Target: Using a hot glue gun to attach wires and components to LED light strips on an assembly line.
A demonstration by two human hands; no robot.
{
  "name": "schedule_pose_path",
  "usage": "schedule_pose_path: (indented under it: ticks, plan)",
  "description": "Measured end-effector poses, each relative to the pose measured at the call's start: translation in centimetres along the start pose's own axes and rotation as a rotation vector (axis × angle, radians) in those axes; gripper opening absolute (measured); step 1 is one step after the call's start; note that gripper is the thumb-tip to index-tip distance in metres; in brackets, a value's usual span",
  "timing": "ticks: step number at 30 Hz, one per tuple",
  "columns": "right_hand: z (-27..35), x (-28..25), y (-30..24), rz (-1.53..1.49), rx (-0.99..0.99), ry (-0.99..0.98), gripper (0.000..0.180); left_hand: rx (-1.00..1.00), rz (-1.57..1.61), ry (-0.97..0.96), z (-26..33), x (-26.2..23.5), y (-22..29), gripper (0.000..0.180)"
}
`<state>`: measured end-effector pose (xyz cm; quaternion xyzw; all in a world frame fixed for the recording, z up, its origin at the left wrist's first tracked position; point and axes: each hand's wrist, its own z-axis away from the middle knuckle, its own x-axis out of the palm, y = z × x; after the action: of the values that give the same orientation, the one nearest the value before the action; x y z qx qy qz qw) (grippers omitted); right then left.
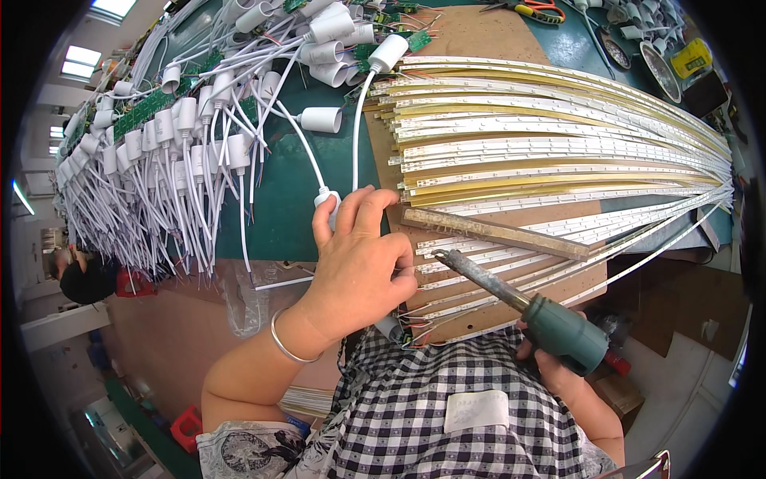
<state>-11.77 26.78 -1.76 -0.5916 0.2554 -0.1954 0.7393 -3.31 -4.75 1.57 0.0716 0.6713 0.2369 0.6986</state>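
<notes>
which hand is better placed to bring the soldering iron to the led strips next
Probably the right hand: it grips the soldering iron, whose tip points toward the LED strips. The left hand is at a white cabled cap instead.

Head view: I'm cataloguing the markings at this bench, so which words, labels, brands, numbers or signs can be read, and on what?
No text can be read with certainty.
White patch on the checked apron: faint marks, too blurred.
Yellow container: dark print, too small.
White lamp caps: faint grey marks on some, too small.
LED strips: tiny marks, too small.
</notes>
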Motion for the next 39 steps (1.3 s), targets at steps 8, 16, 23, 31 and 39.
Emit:
schedule_pose_path:
  ticks: [8,16,23,31,39]
  plan:
    - [-4.1,0.5,-1.7,-0.304,-0.058,0.097,0.077,0.004,-0.002,0.018,0.1,0.2,-0.2,0.009]
    - [-10.2,4.4,-5.5,-0.625,0.015,-0.056,0.106,-0.008,-0.017,-0.004,0.1,0.0,-0.1,0.008]
    - [-9.9,5.3,-4.0,-0.664,-0.042,0.016,0.104,-0.009,-0.025,-0.014,0.1,-0.1,0.2,0.008]
    - [-9.8,5.5,-3.7,-0.645,-0.058,0.020,0.103,-0.004,-0.029,-0.009,0.0,-0.2,0.2,0.008]
    - [-9.6,5.6,-3.8,-0.583,-0.082,0.025,0.100,-0.007,-0.023,-0.034,0.0,-0.3,0.2,0.007]
